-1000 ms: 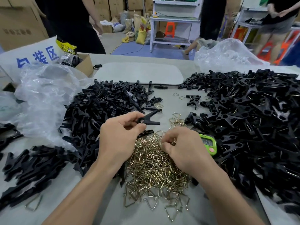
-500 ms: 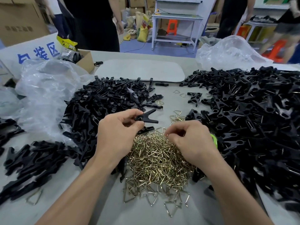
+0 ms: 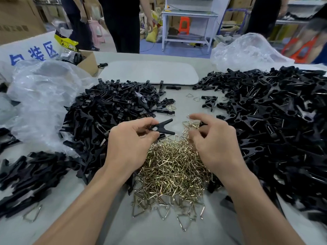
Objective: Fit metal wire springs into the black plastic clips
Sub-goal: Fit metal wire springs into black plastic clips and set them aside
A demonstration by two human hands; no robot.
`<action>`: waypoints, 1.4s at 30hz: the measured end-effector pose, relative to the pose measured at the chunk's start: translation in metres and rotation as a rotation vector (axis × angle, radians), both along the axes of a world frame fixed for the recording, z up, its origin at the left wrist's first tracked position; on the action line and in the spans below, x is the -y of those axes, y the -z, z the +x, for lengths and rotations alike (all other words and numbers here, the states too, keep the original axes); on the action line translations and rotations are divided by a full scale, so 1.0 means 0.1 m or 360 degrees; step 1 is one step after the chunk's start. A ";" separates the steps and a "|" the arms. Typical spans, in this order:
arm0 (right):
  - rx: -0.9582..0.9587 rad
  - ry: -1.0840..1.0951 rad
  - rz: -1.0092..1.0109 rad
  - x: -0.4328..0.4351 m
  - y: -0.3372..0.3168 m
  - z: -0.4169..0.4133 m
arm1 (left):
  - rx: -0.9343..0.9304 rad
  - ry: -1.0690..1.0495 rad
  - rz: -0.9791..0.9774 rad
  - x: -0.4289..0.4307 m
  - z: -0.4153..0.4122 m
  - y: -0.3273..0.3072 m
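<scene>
My left hand (image 3: 131,145) pinches a black plastic clip (image 3: 161,129) between thumb and fingers, its jaws pointing right, above the near edge of a heap of black clip parts (image 3: 113,110). A pile of brass-coloured wire springs (image 3: 173,167) lies between my forearms. My right hand (image 3: 212,144) hovers at the far end of that pile, fingers curled round a small cluster of springs (image 3: 192,124); whether it grips one is unclear. A large heap of black clips (image 3: 269,112), many showing wire, fills the right side.
Another heap of clips (image 3: 31,172) lies near left, with a loose spring (image 3: 32,213) beside it. Crumpled plastic bags sit at left (image 3: 44,96) and back right (image 3: 247,52). A grey board (image 3: 150,72) and a cardboard box (image 3: 88,61) lie behind. People stand beyond the table.
My right hand has lifted off the middle of the spring pile and moved forward to the small cluster at its far end, fingers spreading. My left hand keeps holding the clip.
</scene>
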State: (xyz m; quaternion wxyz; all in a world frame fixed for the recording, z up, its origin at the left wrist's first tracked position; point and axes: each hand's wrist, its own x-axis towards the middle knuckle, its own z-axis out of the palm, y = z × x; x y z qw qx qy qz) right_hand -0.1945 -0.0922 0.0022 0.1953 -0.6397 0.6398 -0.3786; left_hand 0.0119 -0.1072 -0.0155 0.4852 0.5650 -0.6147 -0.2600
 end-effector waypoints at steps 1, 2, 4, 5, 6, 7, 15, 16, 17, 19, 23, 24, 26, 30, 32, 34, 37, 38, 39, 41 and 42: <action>0.0020 -0.0001 0.0003 0.00 -0.01 -0.01 | 0.0011 -0.0008 -0.0002 0.00 0.00 0.00; 0.0059 -0.0004 0.0005 -0.01 -0.03 -0.02 | 0.0018 -0.0016 -0.0003 0.00 0.00 0.01; 0.0137 -0.0027 0.0040 -0.01 -0.06 -0.05 | 0.0023 -0.0025 0.0000 -0.01 -0.01 0.01; 0.0140 -0.0054 0.0069 -0.01 -0.07 -0.07 | 0.0025 -0.0025 -0.0001 -0.01 -0.01 0.00; 0.0128 -0.0078 0.0101 -0.02 -0.08 -0.08 | 0.0028 -0.0022 -0.0002 -0.02 -0.02 -0.01; 0.0121 -0.0094 0.0127 -0.02 -0.08 -0.09 | 0.0031 -0.0016 -0.0003 -0.02 -0.03 -0.01; 0.0045 -0.0201 0.0364 0.00 -0.05 -0.08 | 0.0041 -0.0006 0.0004 -0.04 -0.03 -0.05; 0.0029 -0.0233 0.0400 0.00 -0.06 -0.08 | 0.0048 0.0000 0.0012 -0.05 -0.03 -0.05; 0.0005 -0.0273 0.0434 0.00 -0.06 -0.09 | 0.0047 0.0005 0.0018 -0.05 -0.03 -0.05; -0.0052 -0.0338 0.0465 -0.01 -0.07 -0.10 | 0.0052 0.0013 0.0014 -0.05 -0.04 -0.05; 0.0021 -0.0253 0.0354 0.01 -0.05 -0.07 | 0.0083 0.0007 0.0004 -0.06 -0.01 -0.05; 0.0059 -0.0217 0.0302 0.01 -0.04 -0.07 | 0.0086 0.0009 0.0005 -0.06 -0.01 -0.05; 0.0207 -0.0148 0.0195 0.01 -0.03 -0.09 | 0.0102 0.0019 0.0011 -0.06 -0.01 -0.04; 0.0392 -0.0042 0.0032 0.03 -0.03 -0.12 | 0.0096 0.0005 0.0034 -0.04 0.00 -0.02; 0.0345 -0.0064 0.0000 0.02 -0.05 -0.11 | 0.0107 -0.0001 0.0037 -0.03 0.01 0.00; 0.0254 -0.0143 0.0008 0.00 -0.07 -0.12 | 0.0131 0.0011 0.0036 -0.03 0.00 -0.01; 0.0190 -0.0213 0.0047 0.00 -0.07 -0.13 | 0.0188 0.0010 0.0035 -0.05 -0.03 -0.04; 0.0181 -0.0212 0.0045 0.00 -0.06 -0.12 | 0.0213 0.0004 0.0031 -0.06 -0.03 -0.05; 0.0171 -0.0208 0.0040 0.00 -0.06 -0.12 | 0.0232 0.0003 0.0026 -0.06 -0.04 -0.06; 0.0129 -0.0192 0.0025 -0.01 -0.05 -0.11 | 0.0245 0.0013 0.0018 -0.05 -0.04 -0.05; 0.0092 -0.0183 0.0017 -0.01 -0.05 -0.11 | 0.0245 0.0018 0.0014 -0.05 -0.04 -0.04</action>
